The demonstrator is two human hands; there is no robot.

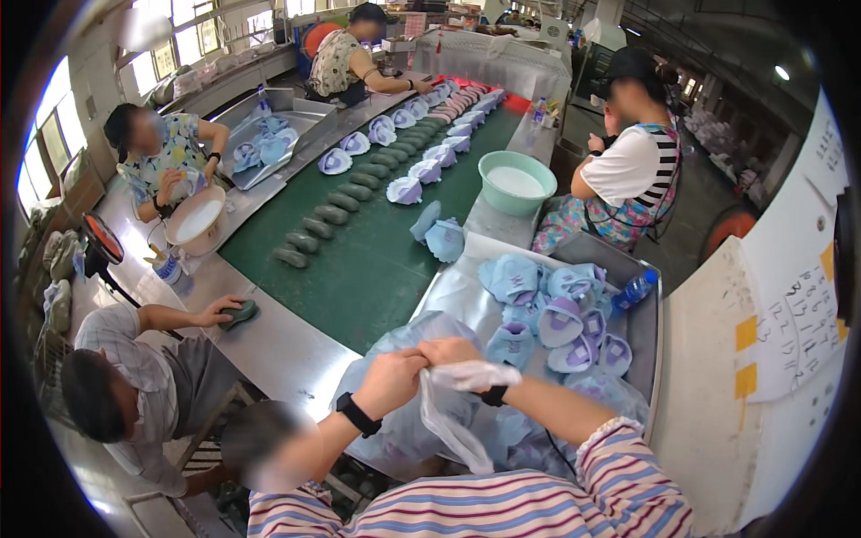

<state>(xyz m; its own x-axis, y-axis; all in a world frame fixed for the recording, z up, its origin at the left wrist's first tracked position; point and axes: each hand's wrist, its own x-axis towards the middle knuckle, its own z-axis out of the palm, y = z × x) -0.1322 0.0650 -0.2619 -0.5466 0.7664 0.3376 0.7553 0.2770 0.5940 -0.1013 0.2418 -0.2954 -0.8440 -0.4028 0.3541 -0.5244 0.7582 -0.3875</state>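
While a green conveyor belt [377, 260] runs up the workshop, both hands meet over the metal tabletop [278, 345]. Left hand [392, 378] and right hand [446, 351] fingers pinch a clear plastic bag [448, 417], near the tabletop's front edge beside purple shoe uppers [556, 314].

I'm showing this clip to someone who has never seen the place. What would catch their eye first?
First, the person's own left hand and right hand meeting low in the middle, gripping a clear crinkled plastic bag. Just beyond them lies a metal tray heaped with pale blue and purple shoe uppers. Then the long green conveyor belt running up the centre, lined with dark green shoe lasts, with seated workers along both sides.
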